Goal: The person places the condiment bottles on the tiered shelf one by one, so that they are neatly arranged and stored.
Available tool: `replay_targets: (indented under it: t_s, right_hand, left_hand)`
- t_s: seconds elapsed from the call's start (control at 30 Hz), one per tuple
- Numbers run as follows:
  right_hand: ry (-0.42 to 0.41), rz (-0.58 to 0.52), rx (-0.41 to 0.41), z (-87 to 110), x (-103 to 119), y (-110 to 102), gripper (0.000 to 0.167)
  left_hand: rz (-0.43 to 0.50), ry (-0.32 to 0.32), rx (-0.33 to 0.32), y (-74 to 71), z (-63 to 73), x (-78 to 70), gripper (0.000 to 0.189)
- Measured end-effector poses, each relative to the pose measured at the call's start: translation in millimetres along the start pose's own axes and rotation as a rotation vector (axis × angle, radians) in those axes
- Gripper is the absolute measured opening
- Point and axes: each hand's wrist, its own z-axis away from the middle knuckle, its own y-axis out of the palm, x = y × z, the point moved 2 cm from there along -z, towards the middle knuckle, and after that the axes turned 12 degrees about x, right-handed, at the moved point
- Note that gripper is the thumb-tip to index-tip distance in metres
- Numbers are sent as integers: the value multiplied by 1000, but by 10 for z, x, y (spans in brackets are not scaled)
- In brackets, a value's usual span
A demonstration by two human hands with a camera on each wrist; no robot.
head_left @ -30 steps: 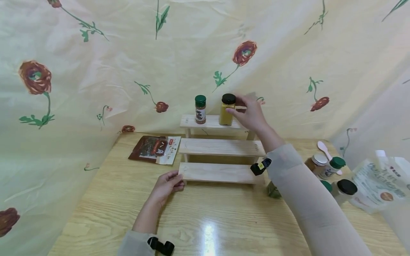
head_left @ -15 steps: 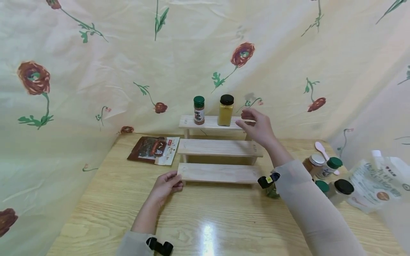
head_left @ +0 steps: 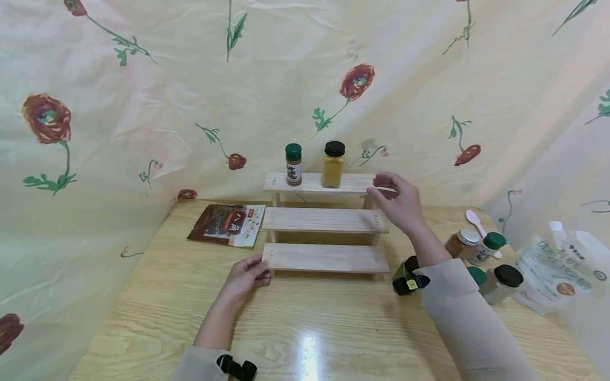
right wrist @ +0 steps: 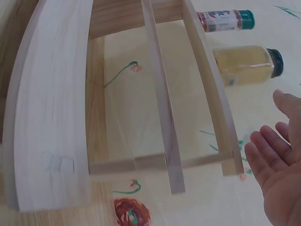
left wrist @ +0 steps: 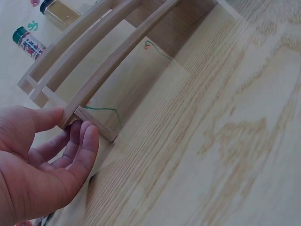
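Note:
A three-step wooden rack [head_left: 326,257] stands on the table. My left hand [head_left: 245,279] pinches the left end of its lowest shelf; in the left wrist view the thumb [left wrist: 49,117] lies on top and the fingers curl beneath. On the top shelf stand a green-capped spice bottle [head_left: 294,168] and, to its right, a black-capped jar of yellow powder [head_left: 333,168]. My right hand [head_left: 399,203] is at the right end of the top shelf, holding nothing, its fingers loosely bent. The right wrist view shows that hand [right wrist: 280,155] apart from the yellow jar [right wrist: 247,65].
A brown and white spice packet [head_left: 229,225] lies left of the rack. On the right are a silver-lidded jar [head_left: 462,243], green-capped bottles, a black-lidded jar [head_left: 502,283], a pink spoon [head_left: 475,219] and a white pouch [head_left: 555,270]. A dark container [head_left: 404,272] sits by the right wrist.
My right hand has let go of the yellow powder jar and drawn away to the right and down. The jar stays standing on the top shelf. My left hand keeps its hold on the rack.

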Motion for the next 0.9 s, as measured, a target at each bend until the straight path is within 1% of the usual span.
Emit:
replay_targets:
  t_s: [0.1,0.3,0.53,0.7,0.9]
  right_hand:
    - [-1,3,-23,52,-13,-66,37]
    - [14,7,-12,180,-68,-170,35]
    - [26,93,81,338,-154,-225,41]
    - [43,143,139,454,-221,-269,40]
    - [44,187,172,587,-302,-324,39]
  left_hand:
    - [3,2,2,-3,-1,2,38]
    - [9,-1,9,-2,13,-5,39]
    - [8,2,11,4,16,-4,40]
    - [4,8,17,9,7,-6,39]
    - [10,22,13,7,17,-8,38]
